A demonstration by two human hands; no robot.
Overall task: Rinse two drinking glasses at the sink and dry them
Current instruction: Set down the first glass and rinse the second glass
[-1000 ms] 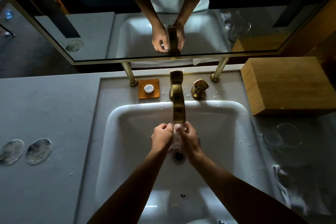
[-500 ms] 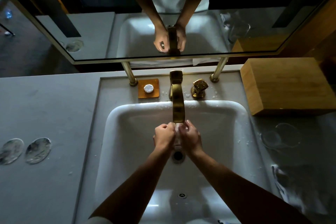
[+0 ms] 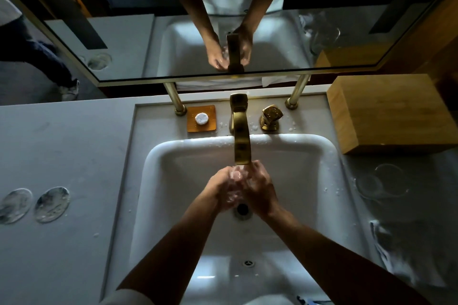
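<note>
Hands shift slightly since half a second ago: closer together, now overlapping under the spout. Sink (image 3: 153,181) fills mid-frame; brass tap (image 3: 241,141) runs over both hands. Left hand (image 3: 221,187) and right hand (image 3: 260,188) wrap one glass (image 3: 234,184), each grip clamped on it, forearms angled in, wrists low above the drain. Second glass (image 3: 381,181) stands on the tabletop (image 3: 62,156) right of the sink. Judgement: wet glass is slick, rigid, brittle, light; best held round the body, not the rim.
</note>
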